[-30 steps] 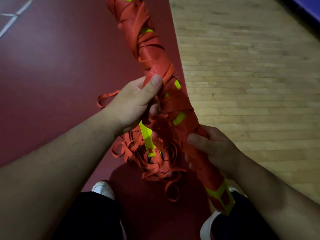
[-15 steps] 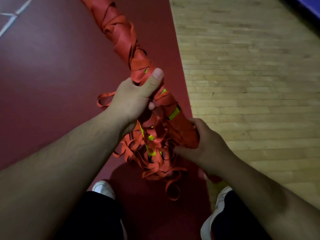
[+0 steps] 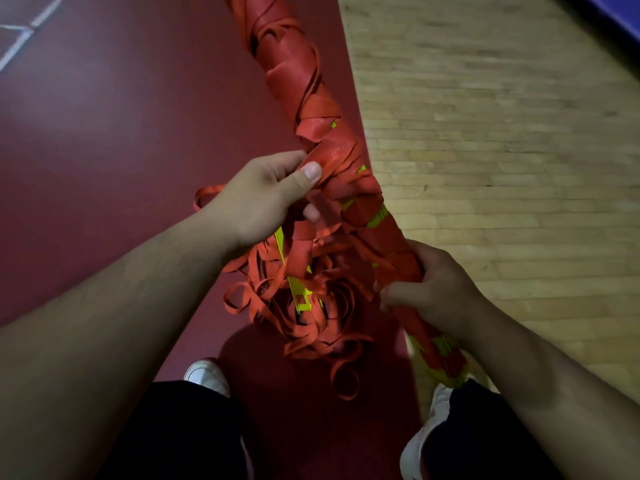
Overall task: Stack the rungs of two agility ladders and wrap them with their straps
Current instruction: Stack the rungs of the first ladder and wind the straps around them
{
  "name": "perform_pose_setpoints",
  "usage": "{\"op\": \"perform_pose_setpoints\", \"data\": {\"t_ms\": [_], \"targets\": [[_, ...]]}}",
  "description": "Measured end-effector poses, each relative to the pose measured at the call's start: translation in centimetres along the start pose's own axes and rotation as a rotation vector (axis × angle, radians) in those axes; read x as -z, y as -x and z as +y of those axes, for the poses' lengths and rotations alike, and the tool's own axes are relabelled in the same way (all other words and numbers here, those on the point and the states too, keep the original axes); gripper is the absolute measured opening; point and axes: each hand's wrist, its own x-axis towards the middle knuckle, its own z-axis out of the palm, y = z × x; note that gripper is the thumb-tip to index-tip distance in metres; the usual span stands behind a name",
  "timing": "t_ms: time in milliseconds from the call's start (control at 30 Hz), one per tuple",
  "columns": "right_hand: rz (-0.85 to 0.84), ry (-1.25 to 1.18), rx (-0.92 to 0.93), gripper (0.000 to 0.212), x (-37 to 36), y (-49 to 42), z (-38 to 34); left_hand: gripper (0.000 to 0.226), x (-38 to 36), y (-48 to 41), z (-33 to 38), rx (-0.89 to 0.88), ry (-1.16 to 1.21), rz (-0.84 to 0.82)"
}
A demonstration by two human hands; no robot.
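A long bundle of stacked yellow rungs (image 3: pixel 379 216) wrapped in orange strap (image 3: pixel 294 81) runs from the top centre down to the lower right. My left hand (image 3: pixel 263 199) pinches a flat length of the strap between thumb and fingers against the bundle's middle. Lower down, my right hand (image 3: pixel 426 289) grips the bundle. A tangled pile of loose orange strap (image 3: pixel 311 306) with one yellow rung (image 3: pixel 301 296) hangs or lies below my left hand.
I stand on a dark red floor (image 3: pixel 121 133); pale wooden floor (image 3: pixel 502 133) begins to the right. My two white shoes (image 3: pixel 207 375) and dark trouser legs are at the bottom. A white court line (image 3: pixel 20 39) crosses the top left corner.
The bundle's upper end has swung back to the right. My right hand has slid lower along the bundle. My left hand has shifted to pinch a fresh turn of strap.
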Motion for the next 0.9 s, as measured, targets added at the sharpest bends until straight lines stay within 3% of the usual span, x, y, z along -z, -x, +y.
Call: {"op": "perform_pose_setpoints", "data": {"t_ms": [267,533,700,767,900], "targets": [[-0.166,-0.348,-0.031,0.023,-0.3,0.4,-0.5,0.035,-0.6,0.2,0.3,0.055,0.271,-0.007],[-0.154,-0.345,-0.096,0.032,-0.4,0.3,-0.7,0.032,-0.3,-0.1,0.6,0.064,0.004,0.100],[-0.078,-0.290,-0.007,0.025,-0.6,0.1,-0.7,0.027,-1.3,-0.2,0.9,0.186,0.215,0.186],[-0.086,-0.336,0.003,0.023,-0.4,0.1,-0.8,0.036,-1.5,-0.1,1.1,0.175,0.239,0.182],[-0.331,-0.467,-0.089,0.034,0.3,0.7,-1.2,0.043,-1.5,0.0,1.1,0.061,0.082,0.127]]}}
